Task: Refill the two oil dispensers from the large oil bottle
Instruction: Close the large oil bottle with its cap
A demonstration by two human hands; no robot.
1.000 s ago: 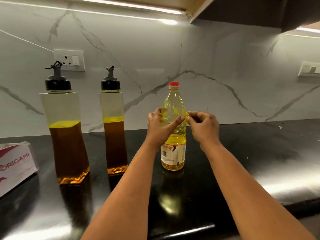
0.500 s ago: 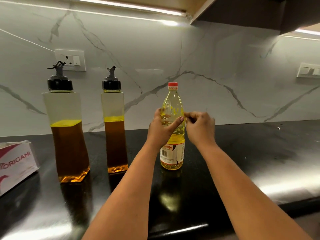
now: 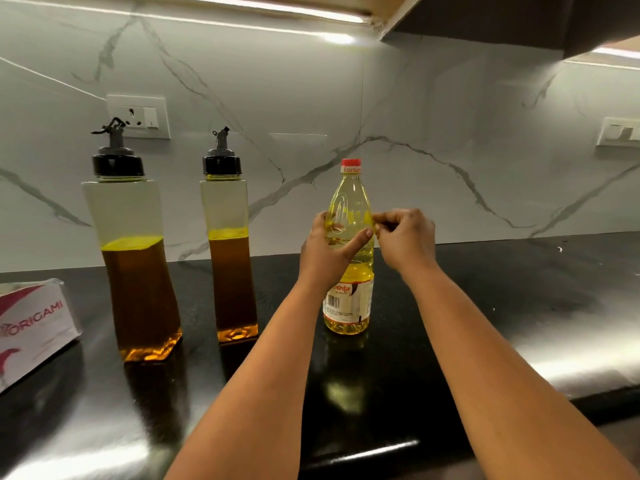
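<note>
**Hands steady a sealed oil bottle**

The left hand (image 3: pixel 325 251) wraps the upright oil bottle (image 3: pixel 349 258) on the dark surface (image 3: pixel 485 306). The right hand (image 3: pixel 405 237) pinches at its shoulder; what it holds is unclear. Squeezing after uncapping could spurt oil. Two capped dispensers (image 3: pixel 133 271) stand left.

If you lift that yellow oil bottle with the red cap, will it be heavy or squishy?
Probably fairly heavy: the oil bottle looks nearly full, up to its red cap. Its thin clear plastic may dent a little under the left hand. Tall and narrow on the smooth black counter, it could tip if pushed high up.
</note>
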